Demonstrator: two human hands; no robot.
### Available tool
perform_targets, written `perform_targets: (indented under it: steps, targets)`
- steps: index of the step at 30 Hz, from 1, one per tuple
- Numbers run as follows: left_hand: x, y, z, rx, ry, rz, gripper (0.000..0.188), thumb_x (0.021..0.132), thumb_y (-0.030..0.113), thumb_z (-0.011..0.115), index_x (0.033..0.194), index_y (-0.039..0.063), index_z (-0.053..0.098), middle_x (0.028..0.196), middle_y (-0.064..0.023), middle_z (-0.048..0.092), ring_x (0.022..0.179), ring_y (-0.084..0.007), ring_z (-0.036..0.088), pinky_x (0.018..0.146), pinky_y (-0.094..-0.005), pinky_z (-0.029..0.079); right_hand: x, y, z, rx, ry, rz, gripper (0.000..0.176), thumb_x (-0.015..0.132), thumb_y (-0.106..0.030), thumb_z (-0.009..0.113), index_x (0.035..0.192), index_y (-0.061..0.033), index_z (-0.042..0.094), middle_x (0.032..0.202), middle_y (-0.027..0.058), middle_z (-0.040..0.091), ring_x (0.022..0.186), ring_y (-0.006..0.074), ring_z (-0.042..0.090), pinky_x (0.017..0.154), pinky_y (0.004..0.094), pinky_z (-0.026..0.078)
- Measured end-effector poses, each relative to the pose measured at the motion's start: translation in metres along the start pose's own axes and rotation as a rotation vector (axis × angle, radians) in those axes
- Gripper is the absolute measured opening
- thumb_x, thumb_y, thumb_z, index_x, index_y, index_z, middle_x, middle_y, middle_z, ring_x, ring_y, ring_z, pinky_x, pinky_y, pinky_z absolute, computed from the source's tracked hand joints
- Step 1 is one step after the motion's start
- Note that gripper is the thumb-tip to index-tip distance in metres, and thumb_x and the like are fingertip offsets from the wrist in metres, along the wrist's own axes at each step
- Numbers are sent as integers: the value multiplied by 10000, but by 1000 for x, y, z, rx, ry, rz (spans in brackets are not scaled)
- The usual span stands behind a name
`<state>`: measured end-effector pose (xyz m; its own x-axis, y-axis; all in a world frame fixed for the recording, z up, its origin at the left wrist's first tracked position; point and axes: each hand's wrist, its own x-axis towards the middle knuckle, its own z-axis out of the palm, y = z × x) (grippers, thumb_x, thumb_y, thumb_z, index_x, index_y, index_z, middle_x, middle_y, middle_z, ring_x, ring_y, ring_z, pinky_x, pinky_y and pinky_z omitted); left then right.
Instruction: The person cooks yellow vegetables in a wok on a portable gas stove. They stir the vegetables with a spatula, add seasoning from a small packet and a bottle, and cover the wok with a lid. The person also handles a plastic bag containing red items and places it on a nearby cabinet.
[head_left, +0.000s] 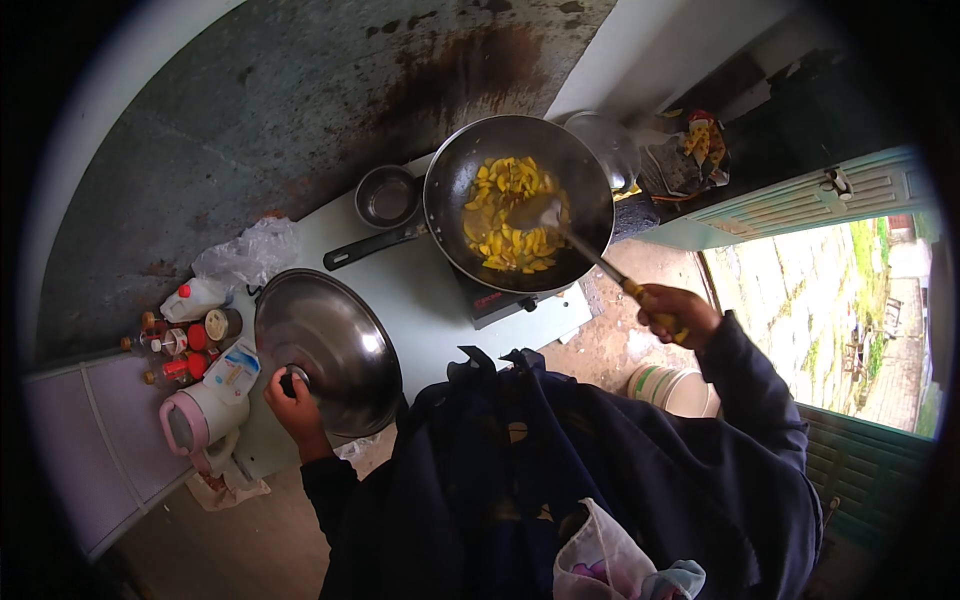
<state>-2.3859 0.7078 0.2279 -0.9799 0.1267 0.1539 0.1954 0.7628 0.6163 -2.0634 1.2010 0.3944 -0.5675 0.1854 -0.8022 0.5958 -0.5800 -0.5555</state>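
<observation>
My right hand (679, 313) grips the yellow handle of a metal spatula (596, 259). Its blade rests among sliced yellow vegetable pieces (495, 247) in a dark wok (450, 157). The wok sits over a portable stove (499, 301), its long black handle pointing left. To the left, my left hand (292, 405) holds the knob of a large domed steel lid (337, 330). The lid is tilted over the table's left part; whether it touches the tabletop I cannot tell.
A small metal bowl (386, 196) stands by the wok handle. Bottles and jars (196, 337), a crumpled plastic bag (251, 251) and a pink-and-white electric kettle (210, 416) crowd the left end of the table (420, 307). A white bucket (682, 392) is on the floor near the open doorway at right.
</observation>
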Motion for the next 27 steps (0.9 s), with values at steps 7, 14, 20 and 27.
perform_targets:
  steps: [7, 14, 20, 27]
  targets:
    - [4, 12, -4, 33, -10, 29, 261, 886, 138, 589, 1117, 17, 573, 1098, -171, 535, 1038, -342, 517, 916, -419, 424, 12, 25, -6, -414, -102, -116, 344, 953, -181, 489, 1260, -32, 441, 959, 61, 546, 631, 87, 496, 473, 228, 427]
    - [-1, 9, 0, 26, -4, 72, 272, 880, 138, 597, 1123, 20, 571, 1105, -177, 536, 1045, -348, 517, 920, -419, 422, -58, -7, 5, -510, 212, 224, 393, 1018, -352, 429, 1306, -93, 500, 765, 28, 510, 506, 89, 454, 449, 243, 422]
    - [-1, 9, 4, 13, -17, 54, 266, 876, 126, 599, 1118, 20, 571, 1100, -175, 535, 1038, -347, 522, 916, -420, 426, -21, -5, 23, -512, 145, 108, 415, 1001, -331, 484, 1367, -137, 450, 747, 44, 532, 491, 107, 449, 461, 242, 435]
    - [-5, 13, 1, 15, 5, 47, 258, 880, 113, 587, 1119, 19, 570, 1095, -171, 536, 1034, -343, 523, 914, -420, 427, -40, -13, 9, -488, 143, -36, 458, 1004, -358, 483, 1382, -101, 465, 675, 5, 475, 468, 74, 400, 410, 228, 359]
